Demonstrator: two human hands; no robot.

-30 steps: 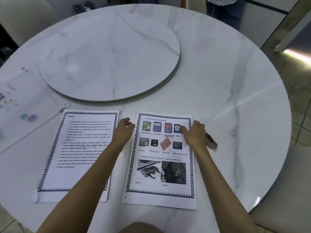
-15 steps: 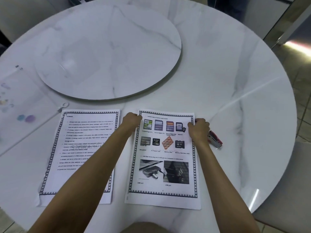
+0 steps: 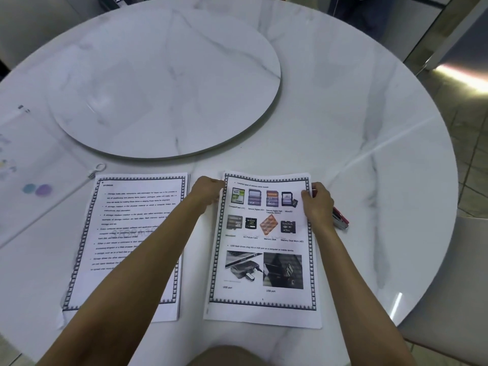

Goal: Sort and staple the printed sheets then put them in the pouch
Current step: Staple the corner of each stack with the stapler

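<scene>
Two piles of printed sheets lie side by side near the table's front edge. The left pile [image 3: 132, 233] shows text in a patterned border. The right pile [image 3: 264, 260] shows pictures of memory cards and USB ports. My left hand [image 3: 207, 192] grips the right pile's upper left edge, and my right hand [image 3: 317, 204] grips its upper right edge. A red stapler [image 3: 340, 220] lies just right of my right hand, partly hidden by it. A clear pouch [image 3: 31, 165] with a zip pull lies at the far left.
The round white marble table [image 3: 356, 128] carries a raised round turntable [image 3: 163, 83] at its centre back. A pale chair seat [image 3: 449, 273] stands at the right. A person's legs [image 3: 361, 11] show beyond the far edge.
Both hands moved from on and beside the picture pile outward to its upper side edges and closed on them. The view also shifted slightly forward.
</scene>
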